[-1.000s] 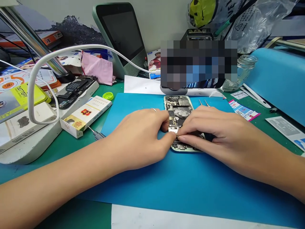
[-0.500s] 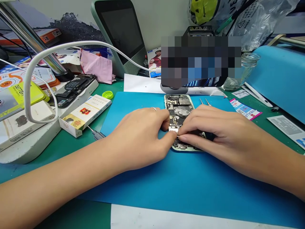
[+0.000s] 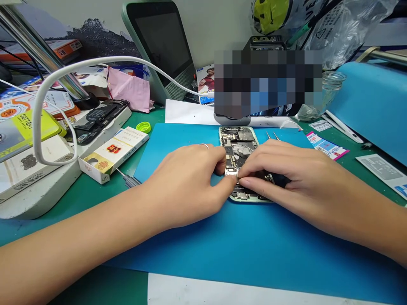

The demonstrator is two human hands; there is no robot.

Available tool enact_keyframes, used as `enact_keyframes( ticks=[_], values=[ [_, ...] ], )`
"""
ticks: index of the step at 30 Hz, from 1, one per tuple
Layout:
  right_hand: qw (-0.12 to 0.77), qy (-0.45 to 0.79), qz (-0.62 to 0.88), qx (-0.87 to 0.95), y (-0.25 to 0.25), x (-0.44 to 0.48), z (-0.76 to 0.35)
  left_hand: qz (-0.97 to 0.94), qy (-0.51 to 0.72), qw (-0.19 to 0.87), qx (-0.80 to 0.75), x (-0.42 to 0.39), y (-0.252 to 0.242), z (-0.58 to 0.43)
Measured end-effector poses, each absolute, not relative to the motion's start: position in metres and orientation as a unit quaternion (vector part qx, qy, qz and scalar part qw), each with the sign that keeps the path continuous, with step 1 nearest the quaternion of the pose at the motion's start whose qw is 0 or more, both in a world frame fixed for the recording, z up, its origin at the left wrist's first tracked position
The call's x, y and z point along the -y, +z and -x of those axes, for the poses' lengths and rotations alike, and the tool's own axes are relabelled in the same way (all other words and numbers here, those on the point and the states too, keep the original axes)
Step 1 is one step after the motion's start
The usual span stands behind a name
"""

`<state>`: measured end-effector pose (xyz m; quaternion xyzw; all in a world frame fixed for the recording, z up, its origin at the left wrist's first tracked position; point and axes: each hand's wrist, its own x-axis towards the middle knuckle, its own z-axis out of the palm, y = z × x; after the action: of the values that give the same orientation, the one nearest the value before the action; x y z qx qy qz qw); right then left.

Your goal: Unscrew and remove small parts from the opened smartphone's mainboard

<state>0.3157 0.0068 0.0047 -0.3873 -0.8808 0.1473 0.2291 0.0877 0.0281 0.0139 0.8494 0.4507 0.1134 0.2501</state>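
An opened smartphone (image 3: pixel 243 148) with its inner parts bare lies on a blue mat (image 3: pixel 203 250). Curled closed at its left edge, my left hand (image 3: pixel 193 182) has its thumb tip over the lower part of the phone. My right hand (image 3: pixel 286 173) covers the phone's right side, thumb and index finger pinched together close to the left thumb. What sits in that pinch is too small and hidden to name. Two thin metal tips, like those of tweezers (image 3: pixel 276 136), stick out beyond the right knuckles; whether the hand holds them is hidden.
Left of the mat are a screwdriver (image 3: pixel 129 180), a small carton (image 3: pixel 117 146), a green cap (image 3: pixel 143 126) and a white lamp base (image 3: pixel 54 186). A white cable (image 3: pixel 95 60) arches above. Behind stand a tablet-like display (image 3: pixel 162 38) and glass jar (image 3: pixel 327 91).
Both hands stay at nearly the same place on the phone. The right hand's pinching fingertips shift only very slightly; the whole view moves a touch.
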Motion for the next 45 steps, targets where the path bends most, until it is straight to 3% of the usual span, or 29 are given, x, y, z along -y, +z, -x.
enact_keyframes(
  ticks=[31, 45],
  values=[
    [0.208, 0.129, 0.394, 0.886, 0.009, -0.0047, -0.3128, -0.85, 0.11, 0.246, -0.452, -0.0271, 0.0152, -0.0887],
    [0.237, 0.133, 0.392, 0.879, 0.012, -0.0026, -0.3109, -0.846, 0.111, 0.269, -0.447, -0.0266, 0.0137, -0.0897]
  ],
)
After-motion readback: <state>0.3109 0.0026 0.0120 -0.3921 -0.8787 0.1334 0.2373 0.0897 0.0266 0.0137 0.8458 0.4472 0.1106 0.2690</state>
